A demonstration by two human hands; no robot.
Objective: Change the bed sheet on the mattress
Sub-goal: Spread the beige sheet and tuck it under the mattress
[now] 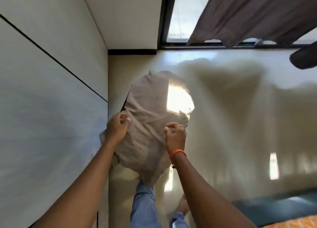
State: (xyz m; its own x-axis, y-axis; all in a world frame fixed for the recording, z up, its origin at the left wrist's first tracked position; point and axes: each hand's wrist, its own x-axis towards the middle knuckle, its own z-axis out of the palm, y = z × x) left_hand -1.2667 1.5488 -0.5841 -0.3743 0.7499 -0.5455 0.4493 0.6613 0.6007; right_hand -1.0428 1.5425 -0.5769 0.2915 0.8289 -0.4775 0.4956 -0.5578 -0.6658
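Note:
A bundled grey-brown sheet [147, 124] hangs in front of me above the floor, bulging like a sack. My left hand [116, 127] pinches its cloth at the left edge. My right hand [175, 136], with an orange cord at the wrist, grips the cloth at the right edge. The bundle's lower end drapes down toward my legs in blue jeans [145, 205]. At the bottom right corner a strip of bed shows, with an orange patterned cover [291, 222] and a dark teal edge [277, 209]. The mattress itself is out of sight.
Pale wardrobe panels [51, 90] stand close on my left. A glossy cream tiled floor [240, 124] spreads ahead and right. A dark-framed window [181, 22] with a grey-brown curtain [248, 16] is at the far side. A dark object [305, 58] juts in at the right edge.

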